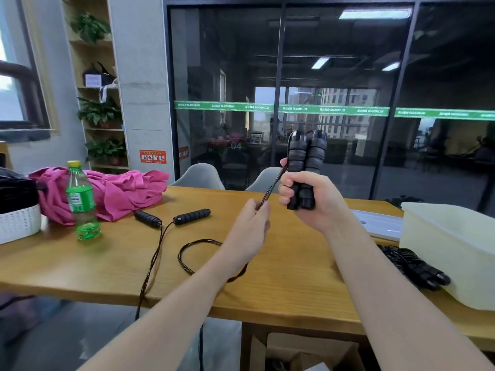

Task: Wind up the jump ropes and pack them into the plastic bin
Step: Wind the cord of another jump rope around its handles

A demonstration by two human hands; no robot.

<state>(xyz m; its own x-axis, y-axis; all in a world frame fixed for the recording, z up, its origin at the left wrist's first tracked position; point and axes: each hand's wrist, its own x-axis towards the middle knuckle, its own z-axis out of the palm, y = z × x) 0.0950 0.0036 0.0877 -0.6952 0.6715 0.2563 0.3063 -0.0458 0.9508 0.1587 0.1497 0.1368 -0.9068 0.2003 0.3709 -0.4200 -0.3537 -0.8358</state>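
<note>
My right hand (pixel 308 199) grips two black foam jump-rope handles (pixel 305 162) side by side, held upright above the wooden table (pixel 281 290). Their dark cord (pixel 270 187) runs down-left from the handles into my left hand (pixel 249 236), which pinches it; a loop of cord (pixel 192 250) lies on the table below. A second rope lies on the table with both its black handles (pixel 171 216) near the pink cloth, its cord (pixel 150 266) trailing over the front edge. The translucent plastic bin (pixel 455 250) stands at the right, with a wound black rope (pixel 415 266) beside it.
A green plastic bottle (pixel 81 202) stands at the left, in front of crumpled pink cloth (pixel 115 191). A white basket (pixel 18 223) with dark contents sits at the far left. Two grey chairs (pixel 201 176) stand behind the table. A white flat object (pixel 380 223) lies behind the bin.
</note>
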